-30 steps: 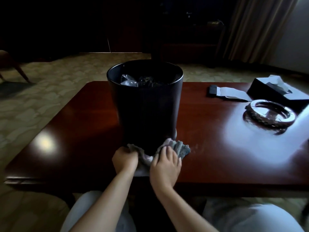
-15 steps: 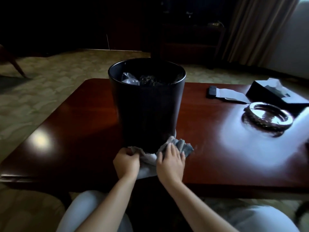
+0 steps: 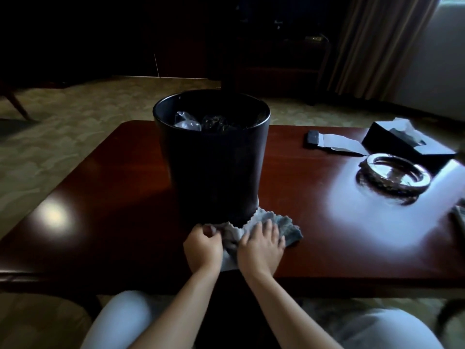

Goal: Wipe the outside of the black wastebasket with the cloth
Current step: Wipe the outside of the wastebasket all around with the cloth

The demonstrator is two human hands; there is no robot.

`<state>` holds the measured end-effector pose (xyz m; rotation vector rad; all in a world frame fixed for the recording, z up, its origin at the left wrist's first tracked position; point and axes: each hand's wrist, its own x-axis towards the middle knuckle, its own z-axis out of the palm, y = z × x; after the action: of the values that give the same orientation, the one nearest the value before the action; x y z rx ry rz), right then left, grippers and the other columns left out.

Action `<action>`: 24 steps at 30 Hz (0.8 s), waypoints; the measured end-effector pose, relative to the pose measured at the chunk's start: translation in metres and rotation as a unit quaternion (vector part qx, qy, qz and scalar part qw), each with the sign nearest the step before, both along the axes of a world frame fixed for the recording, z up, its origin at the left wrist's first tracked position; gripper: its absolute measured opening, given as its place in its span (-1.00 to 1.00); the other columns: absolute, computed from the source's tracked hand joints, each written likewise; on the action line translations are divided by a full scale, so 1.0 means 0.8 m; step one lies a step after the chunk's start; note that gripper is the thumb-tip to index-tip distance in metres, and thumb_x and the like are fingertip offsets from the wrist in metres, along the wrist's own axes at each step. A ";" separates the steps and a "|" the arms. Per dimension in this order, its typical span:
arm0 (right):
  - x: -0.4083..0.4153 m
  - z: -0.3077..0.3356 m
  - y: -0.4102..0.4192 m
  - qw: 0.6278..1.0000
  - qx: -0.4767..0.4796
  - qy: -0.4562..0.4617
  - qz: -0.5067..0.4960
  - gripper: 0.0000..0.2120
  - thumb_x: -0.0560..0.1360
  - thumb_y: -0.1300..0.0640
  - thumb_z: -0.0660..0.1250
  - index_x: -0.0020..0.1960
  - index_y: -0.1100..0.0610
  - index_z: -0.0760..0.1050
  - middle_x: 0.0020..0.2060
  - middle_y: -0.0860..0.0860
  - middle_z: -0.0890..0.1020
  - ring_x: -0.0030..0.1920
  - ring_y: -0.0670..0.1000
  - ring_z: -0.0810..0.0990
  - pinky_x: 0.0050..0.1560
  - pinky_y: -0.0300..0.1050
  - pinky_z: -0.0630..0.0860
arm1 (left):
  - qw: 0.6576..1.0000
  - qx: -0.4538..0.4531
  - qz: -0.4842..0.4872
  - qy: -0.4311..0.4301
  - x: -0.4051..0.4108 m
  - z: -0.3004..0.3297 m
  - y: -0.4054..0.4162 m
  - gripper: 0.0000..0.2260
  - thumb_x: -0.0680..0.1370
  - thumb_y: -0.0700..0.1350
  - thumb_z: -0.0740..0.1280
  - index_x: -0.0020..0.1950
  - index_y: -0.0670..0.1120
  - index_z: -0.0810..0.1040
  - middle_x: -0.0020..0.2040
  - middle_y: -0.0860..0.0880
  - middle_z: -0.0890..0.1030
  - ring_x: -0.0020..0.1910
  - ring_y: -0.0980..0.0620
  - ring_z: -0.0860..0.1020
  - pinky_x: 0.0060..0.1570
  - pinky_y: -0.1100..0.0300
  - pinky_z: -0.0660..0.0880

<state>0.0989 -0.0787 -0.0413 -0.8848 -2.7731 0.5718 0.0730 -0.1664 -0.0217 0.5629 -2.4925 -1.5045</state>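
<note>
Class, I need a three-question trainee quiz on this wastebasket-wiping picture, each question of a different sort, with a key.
1. True or false: the black wastebasket lies on its side.
2. Which hand lies flat on the cloth? A left hand B right hand
3. Fill in: right of the wastebasket, near the tissue box, sits a glass ____.

Key: 1 false, it stands upright on the table; 2 B; 3 ashtray.

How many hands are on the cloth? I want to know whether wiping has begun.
2: the left hand grips the cloth near the wastebasket base; the right hand lies flat on it beside.
</note>
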 end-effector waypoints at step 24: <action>0.008 0.121 0.034 0.901 -0.307 0.308 0.007 -0.90 0.50 0.17 0.21 -0.17 0.04 0.46 -0.34 -0.09 0.53 -0.26 -0.03 0.50 -0.32 -0.20 0.34 | 0.886 -0.131 -0.176 0.409 0.001 0.167 0.000 -0.76 0.46 0.03 0.37 -0.25 -0.14 0.62 -0.34 -0.02 0.51 -0.35 0.06 0.47 -0.29 0.25 0.37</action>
<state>0.1056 -0.0511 0.0559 -0.6152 -2.0314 1.4819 0.0739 -0.1663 0.1120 -0.5116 -2.0798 -1.1130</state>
